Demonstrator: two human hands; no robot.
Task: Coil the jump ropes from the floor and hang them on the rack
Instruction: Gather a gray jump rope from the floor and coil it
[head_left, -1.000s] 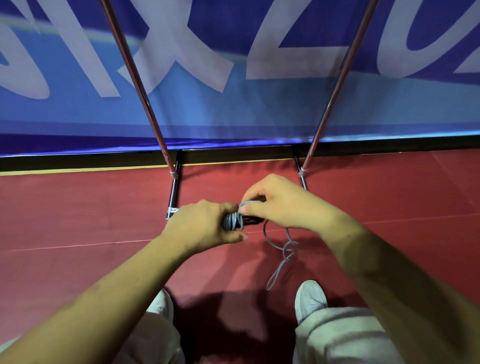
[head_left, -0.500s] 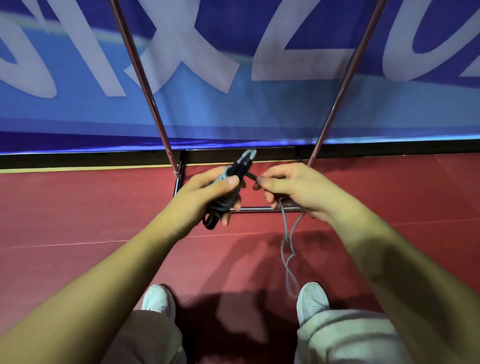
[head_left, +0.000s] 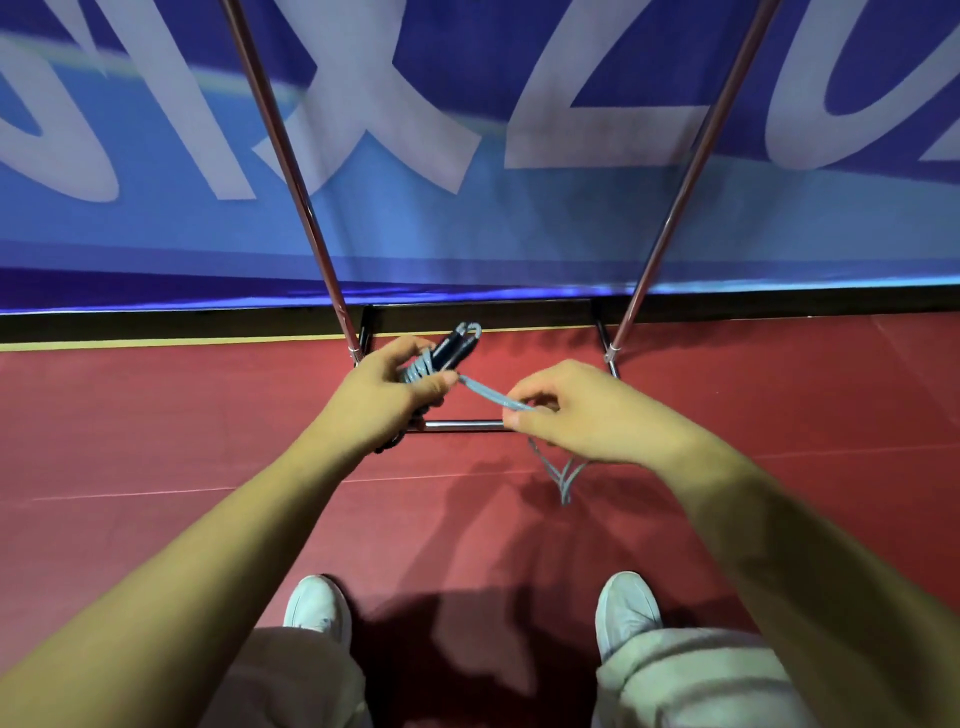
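Note:
My left hand (head_left: 387, 387) grips the black handles of a jump rope (head_left: 452, 349), with grey cord wound around them. The handle tips point up and away toward the wall. A doubled grey cord strand (head_left: 488, 395) runs taut from the bundle to my right hand (head_left: 576, 413), which pinches it between thumb and fingers. Below my right hand a short loop of the cord hangs (head_left: 563, 475) above the red floor. The rack (head_left: 291, 171) stands just beyond my hands, its two slanted metal poles rising out of view.
The rack's black base frame (head_left: 457, 425) lies on the red floor under my hands. A blue banner (head_left: 467, 234) with white lettering covers the wall behind. My two white shoes (head_left: 317, 605) stand on the floor near the bottom.
The left hand turned the handle bundle so its tips point up. The right hand moved right and pulled the cord taut; the hanging loop has become shorter.

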